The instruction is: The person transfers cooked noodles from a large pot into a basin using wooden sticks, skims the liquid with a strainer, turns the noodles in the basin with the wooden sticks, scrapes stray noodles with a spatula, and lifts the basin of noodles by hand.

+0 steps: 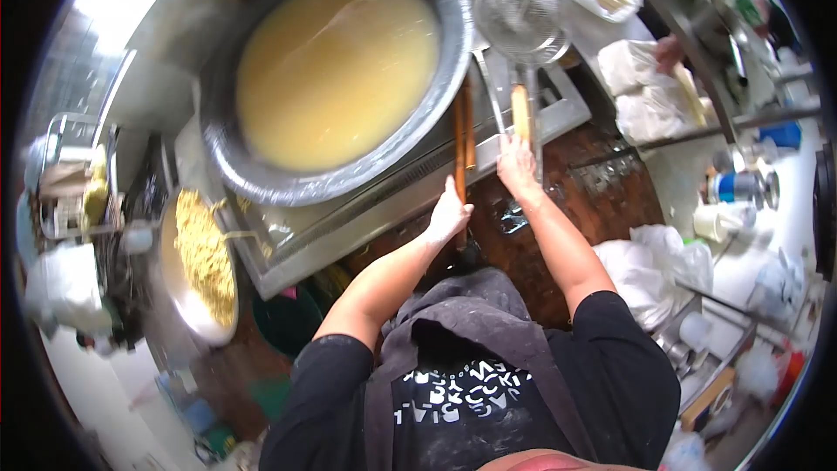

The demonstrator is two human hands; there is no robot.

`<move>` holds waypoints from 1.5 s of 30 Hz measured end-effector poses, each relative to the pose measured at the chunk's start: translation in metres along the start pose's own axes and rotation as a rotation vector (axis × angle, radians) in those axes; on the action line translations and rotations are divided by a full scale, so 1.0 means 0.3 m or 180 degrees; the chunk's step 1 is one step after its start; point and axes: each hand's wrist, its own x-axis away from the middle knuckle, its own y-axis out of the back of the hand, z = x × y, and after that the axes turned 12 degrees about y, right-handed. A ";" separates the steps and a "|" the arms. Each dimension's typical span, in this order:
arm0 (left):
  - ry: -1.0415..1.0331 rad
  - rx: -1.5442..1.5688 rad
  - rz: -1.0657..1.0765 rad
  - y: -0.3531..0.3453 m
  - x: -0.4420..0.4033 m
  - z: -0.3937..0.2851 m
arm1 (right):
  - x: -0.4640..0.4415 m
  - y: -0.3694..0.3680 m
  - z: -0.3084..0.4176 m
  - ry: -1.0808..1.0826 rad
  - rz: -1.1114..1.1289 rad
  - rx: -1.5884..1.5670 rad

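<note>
Close to the stove's front edge, my left hand (pixel 451 212) is closed round the lower end of long brown wooden sticks (pixel 461 139), which lean beside a large metal pot (pixel 340 179). Cloudy yellowish liquid (pixel 340 78) fills much of the pot. To the right, my right hand (pixel 517 164) is closed at the lower end of a light wooden handle (pixel 521 113). That handle leads up to a round wire-mesh strainer (pixel 521 14). A thin metal utensil (pixel 490 87) also reaches down to my right hand; whether I grip it is unclear.
A bowl (pixel 205 318) of yellow noodles (pixel 205 253) stands left of the stove (pixel 296 262). White bags (pixel 641 92) lie at the upper right, with another person's hand (pixel 670 52) beside them. More plastic bags (pixel 641 279) sit at the right. The brown floor (pixel 610 187) looks wet.
</note>
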 end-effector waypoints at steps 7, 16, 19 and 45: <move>0.0383 0.0050 0.0385 0.061 0.133 0.088 | -0.012 -0.121 -0.010 -0.0149 0.0810 -0.0730; -0.0033 0.0463 0.0232 0.050 0.038 0.258 | 0.252 0.210 0.024 -0.1877 0.1223 -0.6462; 0.0611 0.0728 0.0539 0.142 0.166 0.274 | 0.348 0.363 0.024 -0.1671 0.1186 -0.5137; 0.0804 -0.3497 -0.1028 1.796 0.119 1.447 | 0.002 0.708 1.727 -0.0406 0.0871 -0.5202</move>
